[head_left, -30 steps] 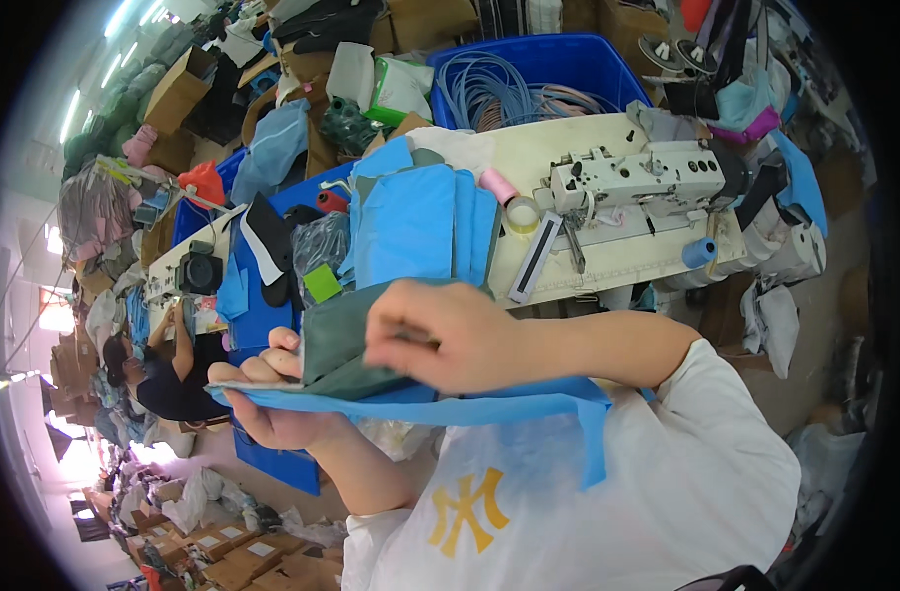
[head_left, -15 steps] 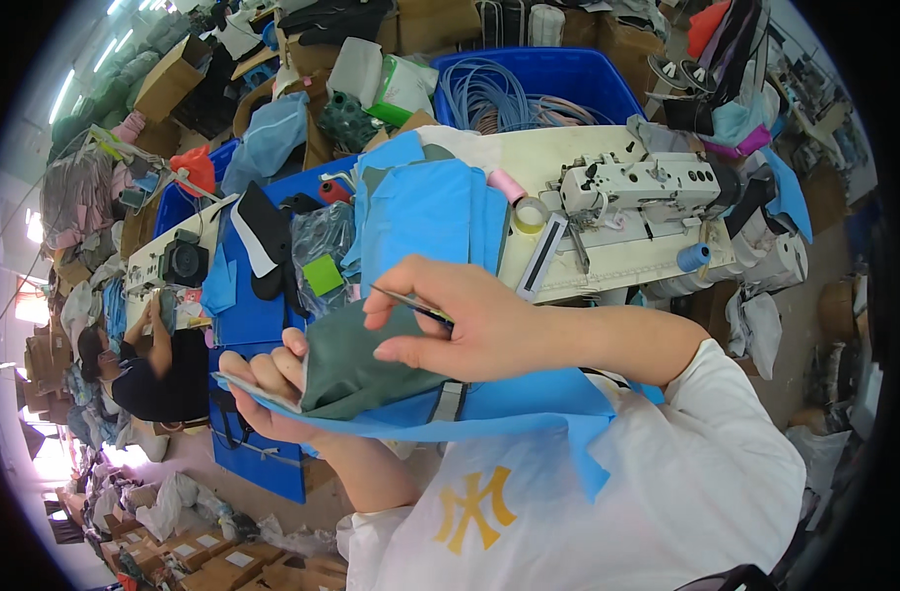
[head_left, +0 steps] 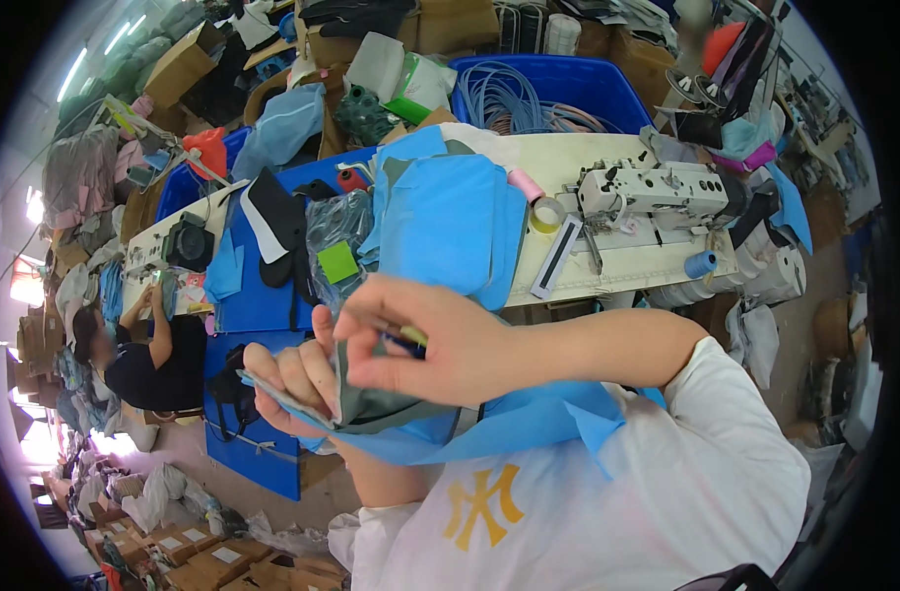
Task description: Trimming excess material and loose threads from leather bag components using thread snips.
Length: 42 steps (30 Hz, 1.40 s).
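My left hand (head_left: 294,382) grips the edge of a sewn fabric piece, its fingers curled over the layers. The piece has a blue panel (head_left: 558,409) trailing right across my white shirt and a dark green panel (head_left: 383,412) folded on top. A short grey strap (head_left: 467,422) shows on the blue side. Just above the gripped edge, my right hand (head_left: 460,345) is closed round a slim pointed tool (head_left: 410,341) with dark and yellow parts. Motion blurs those fingertips, and the tool's tip is hidden; whether it touches the fabric I cannot tell.
Beyond my hands, stacked blue fabric pieces (head_left: 445,222) lie on the table beside a sewing machine (head_left: 652,189). Tape (head_left: 546,215), a pink thread cone (head_left: 525,185) and a blue spool (head_left: 700,264) are nearby. Another person (head_left: 154,360) sits at left.
My right hand has moved left and down, closer to my left fingers, and the tool's tip is no longer visible. The green panel is more crumpled. The whole view has shifted slightly.
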{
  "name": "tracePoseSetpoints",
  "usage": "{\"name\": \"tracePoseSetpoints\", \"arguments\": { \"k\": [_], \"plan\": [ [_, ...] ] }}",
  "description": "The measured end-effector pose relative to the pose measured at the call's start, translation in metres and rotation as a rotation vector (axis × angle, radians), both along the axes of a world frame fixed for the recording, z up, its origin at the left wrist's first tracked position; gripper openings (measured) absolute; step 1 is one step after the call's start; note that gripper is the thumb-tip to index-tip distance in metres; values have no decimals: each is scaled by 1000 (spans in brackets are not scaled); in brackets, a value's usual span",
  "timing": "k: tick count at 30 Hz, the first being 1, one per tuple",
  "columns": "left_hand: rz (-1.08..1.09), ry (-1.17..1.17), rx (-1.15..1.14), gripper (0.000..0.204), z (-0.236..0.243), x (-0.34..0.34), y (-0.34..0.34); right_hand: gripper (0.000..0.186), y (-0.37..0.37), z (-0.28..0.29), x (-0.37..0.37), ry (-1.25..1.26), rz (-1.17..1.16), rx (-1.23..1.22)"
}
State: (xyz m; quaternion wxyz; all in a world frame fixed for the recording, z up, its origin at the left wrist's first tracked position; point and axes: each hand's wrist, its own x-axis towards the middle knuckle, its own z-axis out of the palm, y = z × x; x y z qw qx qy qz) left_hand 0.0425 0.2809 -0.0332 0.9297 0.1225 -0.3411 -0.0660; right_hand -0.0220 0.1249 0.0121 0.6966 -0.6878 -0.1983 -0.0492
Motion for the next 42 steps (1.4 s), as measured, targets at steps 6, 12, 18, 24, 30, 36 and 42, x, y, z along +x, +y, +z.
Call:
{"name": "tracePoseSetpoints", "arguments": {
  "k": [6, 12, 18, 24, 30, 36, 42],
  "plan": [
    [-79, 114, -232, 23, 8, -13, 4, 25, -5, -14, 13, 29, -231, 146],
    [-494, -114, -327, 23, 6, 2, 29, 27, -6, -6, 20, 230, -194, 138],
    [-458, -271, -435, 20, -2, 25, 25, 34, 6, 0, 12, 104, -29, -5],
    [-585, -340, -496, 20, 3, 23, 13, 26, 6, -21, 28, -85, -311, 25],
    [-704, -345, -447, 19, 10, 6, 20, 24, -17, -5, 29, 355, -147, 262],
    [-851, -427, -346, 20, 19, -15, 16, 31, -17, 3, 25, 200, -47, -70],
    [-966, -528, -374, 31, 11, -18, 5, 35, -28, 10, 32, -41, 197, -396]
  ]
}}
